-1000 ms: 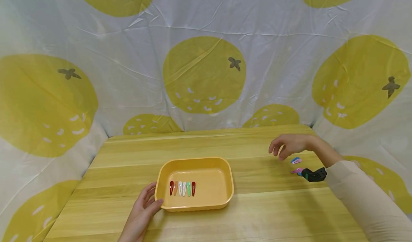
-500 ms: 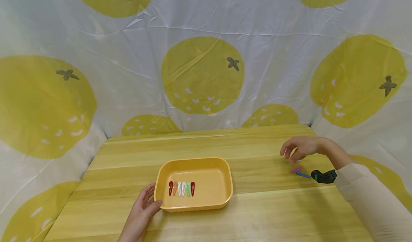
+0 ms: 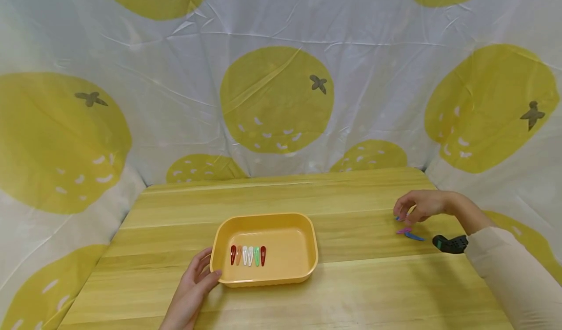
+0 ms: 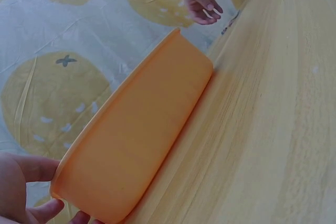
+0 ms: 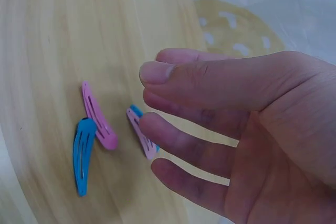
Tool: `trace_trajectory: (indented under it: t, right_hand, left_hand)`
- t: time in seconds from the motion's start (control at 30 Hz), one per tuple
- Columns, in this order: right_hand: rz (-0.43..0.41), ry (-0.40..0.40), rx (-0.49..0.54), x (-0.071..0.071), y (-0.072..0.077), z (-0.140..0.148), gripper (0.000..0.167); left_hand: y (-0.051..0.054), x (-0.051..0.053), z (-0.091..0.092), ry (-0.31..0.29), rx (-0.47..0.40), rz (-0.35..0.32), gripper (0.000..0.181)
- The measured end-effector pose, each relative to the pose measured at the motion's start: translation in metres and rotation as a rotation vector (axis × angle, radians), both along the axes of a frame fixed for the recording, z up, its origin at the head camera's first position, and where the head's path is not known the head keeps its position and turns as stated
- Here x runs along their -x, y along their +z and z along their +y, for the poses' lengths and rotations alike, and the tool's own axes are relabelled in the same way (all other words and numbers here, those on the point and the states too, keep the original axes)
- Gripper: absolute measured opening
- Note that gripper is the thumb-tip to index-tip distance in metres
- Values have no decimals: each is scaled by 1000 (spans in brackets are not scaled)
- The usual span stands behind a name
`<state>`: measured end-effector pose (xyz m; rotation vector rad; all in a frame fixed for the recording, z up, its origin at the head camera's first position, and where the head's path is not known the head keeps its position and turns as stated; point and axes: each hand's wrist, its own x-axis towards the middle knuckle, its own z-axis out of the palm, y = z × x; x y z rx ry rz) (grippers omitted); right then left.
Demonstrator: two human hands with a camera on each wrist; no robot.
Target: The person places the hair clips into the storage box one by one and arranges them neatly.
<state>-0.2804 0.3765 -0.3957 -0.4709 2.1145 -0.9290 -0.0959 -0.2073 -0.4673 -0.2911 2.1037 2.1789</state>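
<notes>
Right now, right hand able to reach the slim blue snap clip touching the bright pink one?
Probably yes: the right hand hovers close by, fingers apart, and nothing lies over that blue clip.

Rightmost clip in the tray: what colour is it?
The rightmost clip is dark red; the head view shows it best.

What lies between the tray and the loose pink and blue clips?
Just bare wooden tabletop lies between the tray and those clips, in the head view.

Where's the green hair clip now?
Head view: the green clip lies in the yellow tray, second from right in its row, between a white clip and a dark red clip.
</notes>
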Motion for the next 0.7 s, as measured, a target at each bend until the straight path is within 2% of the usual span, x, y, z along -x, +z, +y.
trace_trajectory:
  t: [0.23,0.53,0.7]
  right_hand:
    - [-10,-17,8,-3,-11,9,26]
    - [-59,-10,40,-8,-33,23,28]
    - [19,18,73,-12,-42,25,25]
  left_hand:
    - [0,0,0,2,3,3,65]
    - [1,0,0,1,1,-4,64]
    - [1,0,0,7,2,-12,64]
